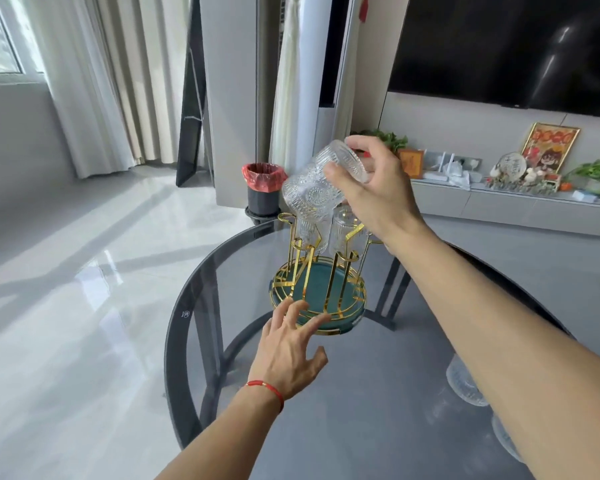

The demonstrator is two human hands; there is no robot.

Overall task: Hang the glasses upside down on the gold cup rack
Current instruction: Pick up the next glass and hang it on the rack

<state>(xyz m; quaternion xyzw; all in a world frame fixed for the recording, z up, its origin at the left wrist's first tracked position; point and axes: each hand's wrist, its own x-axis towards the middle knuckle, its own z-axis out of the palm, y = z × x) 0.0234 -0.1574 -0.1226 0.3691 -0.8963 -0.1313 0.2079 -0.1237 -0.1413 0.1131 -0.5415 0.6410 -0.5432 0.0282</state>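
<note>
The gold cup rack (293,247) stands on a round green tray (321,285) on the glass table. Two clear ribbed glasses hang upside down on its far prongs, one on the left (310,235) and one on the right (343,230). My right hand (374,188) grips a third patterned glass (317,183) by its base, tilted mouth-down above the rack's left prongs. My left hand (293,348) has its fingers spread, the fingertips resting on the tray's near rim. Two more glasses sit at the table's right, one (463,384) half hidden by my right forearm and one (504,439) nearer me.
The round dark glass table (187,313) has black legs visible beneath it. A bin with a red liner (262,188) stands on the floor behind. A grey console with ornaments (499,199) runs along the right wall under a dark screen.
</note>
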